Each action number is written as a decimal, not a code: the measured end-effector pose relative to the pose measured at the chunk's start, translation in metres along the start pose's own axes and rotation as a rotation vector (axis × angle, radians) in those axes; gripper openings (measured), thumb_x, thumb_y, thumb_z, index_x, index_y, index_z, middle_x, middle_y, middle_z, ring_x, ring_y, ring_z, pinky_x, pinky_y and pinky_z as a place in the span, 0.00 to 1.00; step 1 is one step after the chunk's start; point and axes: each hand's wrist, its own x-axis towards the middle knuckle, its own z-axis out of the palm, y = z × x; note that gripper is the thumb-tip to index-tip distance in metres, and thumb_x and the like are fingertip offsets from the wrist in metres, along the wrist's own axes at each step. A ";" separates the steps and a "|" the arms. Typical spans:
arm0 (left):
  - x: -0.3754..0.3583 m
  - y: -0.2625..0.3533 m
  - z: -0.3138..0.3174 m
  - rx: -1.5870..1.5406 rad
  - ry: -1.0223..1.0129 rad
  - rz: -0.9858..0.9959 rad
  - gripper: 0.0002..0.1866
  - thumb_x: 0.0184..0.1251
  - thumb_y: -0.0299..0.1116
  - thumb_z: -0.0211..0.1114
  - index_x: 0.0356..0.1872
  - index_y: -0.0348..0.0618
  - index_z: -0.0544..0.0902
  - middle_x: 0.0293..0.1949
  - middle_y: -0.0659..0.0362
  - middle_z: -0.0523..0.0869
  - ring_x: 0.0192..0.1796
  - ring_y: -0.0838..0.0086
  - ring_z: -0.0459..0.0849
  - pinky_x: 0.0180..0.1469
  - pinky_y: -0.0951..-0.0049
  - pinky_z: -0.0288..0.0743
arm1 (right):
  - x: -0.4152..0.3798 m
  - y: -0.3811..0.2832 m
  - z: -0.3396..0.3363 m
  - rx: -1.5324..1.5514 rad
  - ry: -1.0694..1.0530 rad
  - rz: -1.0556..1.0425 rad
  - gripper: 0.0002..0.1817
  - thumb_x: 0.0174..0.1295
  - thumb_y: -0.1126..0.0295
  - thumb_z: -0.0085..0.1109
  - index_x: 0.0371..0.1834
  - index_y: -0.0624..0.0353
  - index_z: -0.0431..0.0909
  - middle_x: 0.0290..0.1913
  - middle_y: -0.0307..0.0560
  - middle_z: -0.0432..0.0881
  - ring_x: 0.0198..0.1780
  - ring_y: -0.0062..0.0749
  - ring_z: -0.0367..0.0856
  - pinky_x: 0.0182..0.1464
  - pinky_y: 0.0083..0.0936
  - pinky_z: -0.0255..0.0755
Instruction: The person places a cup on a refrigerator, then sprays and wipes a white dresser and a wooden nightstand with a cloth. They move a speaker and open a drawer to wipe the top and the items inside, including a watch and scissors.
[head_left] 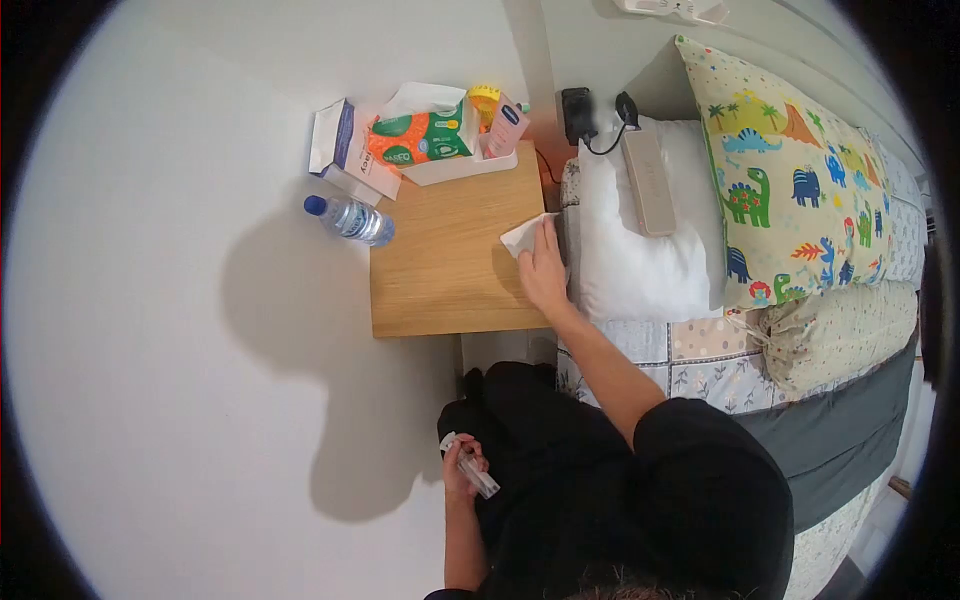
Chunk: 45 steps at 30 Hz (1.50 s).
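Note:
My right hand [543,272] presses a white tissue [522,236] onto the right edge of the wooden tabletop [450,270], fingers stretched out over it. Lower down, beside my dark-clothed leg, my left hand [463,463] is wrapped round a small clear bottle [482,480] with a white top; the bottle is tilted. Whether the top is a sprayer is too small to tell. At the left edge of the tabletop is a water bottle [360,222] with a blue cap.
Along the back of the table are a white organiser [440,172], an orange-green wipes pack [420,137] and cartons [340,150]. To the right is the bed, with a white pillow [610,240], a beige case [649,185] and a dinosaur pillow [790,190]. Black plugs [578,115] are in the wall.

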 end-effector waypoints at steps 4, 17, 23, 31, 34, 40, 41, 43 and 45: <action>-0.004 0.001 0.005 0.065 -0.030 0.003 0.16 0.75 0.47 0.57 0.43 0.45 0.80 0.29 0.57 0.82 0.20 0.71 0.78 0.23 0.71 0.71 | 0.029 -0.004 0.003 0.002 0.017 -0.025 0.38 0.65 0.68 0.46 0.74 0.83 0.50 0.77 0.79 0.49 0.78 0.66 0.51 0.80 0.42 0.48; -0.004 0.001 0.001 0.022 -0.043 0.029 0.16 0.75 0.48 0.57 0.43 0.46 0.81 0.29 0.57 0.82 0.20 0.70 0.78 0.24 0.70 0.71 | 0.015 -0.012 -0.014 -0.404 -0.119 -0.191 0.44 0.59 0.64 0.55 0.74 0.80 0.50 0.78 0.73 0.49 0.80 0.64 0.48 0.78 0.56 0.46; -0.007 0.002 0.007 -0.001 0.019 0.030 0.15 0.75 0.47 0.58 0.41 0.46 0.82 0.28 0.58 0.84 0.18 0.72 0.77 0.20 0.72 0.68 | -0.110 -0.037 -0.056 -0.471 -0.355 -0.374 0.44 0.67 0.52 0.52 0.76 0.77 0.52 0.80 0.67 0.48 0.82 0.57 0.46 0.80 0.53 0.43; -0.012 -0.007 -0.014 -0.017 -0.009 0.068 0.16 0.75 0.47 0.58 0.43 0.46 0.82 0.29 0.57 0.82 0.20 0.70 0.76 0.24 0.71 0.70 | 0.014 -0.031 0.000 -0.559 -0.329 -0.424 0.47 0.70 0.38 0.42 0.78 0.70 0.53 0.81 0.62 0.52 0.82 0.51 0.46 0.81 0.49 0.38; -0.024 -0.001 -0.008 -0.035 0.023 0.098 0.16 0.76 0.47 0.57 0.43 0.45 0.82 0.29 0.57 0.82 0.21 0.71 0.76 0.25 0.71 0.70 | 0.001 -0.049 0.017 -0.593 -0.330 -0.475 0.49 0.69 0.36 0.43 0.78 0.70 0.53 0.81 0.63 0.49 0.82 0.53 0.45 0.81 0.53 0.36; -0.019 -0.001 -0.023 -0.117 -0.021 0.119 0.15 0.77 0.46 0.56 0.43 0.46 0.82 0.29 0.58 0.82 0.20 0.72 0.77 0.24 0.71 0.70 | -0.065 -0.081 0.025 -0.478 -0.653 -0.910 0.52 0.67 0.32 0.44 0.79 0.68 0.51 0.82 0.60 0.49 0.82 0.53 0.46 0.80 0.54 0.38; -0.019 0.002 -0.024 -0.097 -0.008 0.097 0.15 0.76 0.47 0.57 0.43 0.46 0.81 0.29 0.58 0.82 0.20 0.72 0.77 0.24 0.71 0.70 | -0.072 -0.082 0.029 -0.410 -0.714 -0.975 0.53 0.67 0.31 0.43 0.79 0.67 0.51 0.82 0.59 0.49 0.82 0.51 0.46 0.80 0.53 0.38; -0.018 0.002 -0.026 -0.106 -0.003 0.089 0.15 0.76 0.48 0.58 0.44 0.46 0.81 0.29 0.58 0.82 0.19 0.72 0.76 0.24 0.71 0.70 | -0.058 -0.088 0.046 -0.408 -0.759 -1.026 0.51 0.68 0.32 0.44 0.79 0.65 0.52 0.82 0.56 0.50 0.82 0.50 0.47 0.81 0.52 0.38; -0.015 0.002 -0.024 -0.096 -0.007 0.098 0.16 0.75 0.48 0.59 0.44 0.46 0.81 0.29 0.58 0.81 0.19 0.72 0.75 0.24 0.70 0.70 | -0.045 -0.095 0.071 -0.375 -0.738 -1.064 0.49 0.68 0.33 0.44 0.79 0.65 0.53 0.82 0.54 0.52 0.83 0.46 0.47 0.81 0.50 0.37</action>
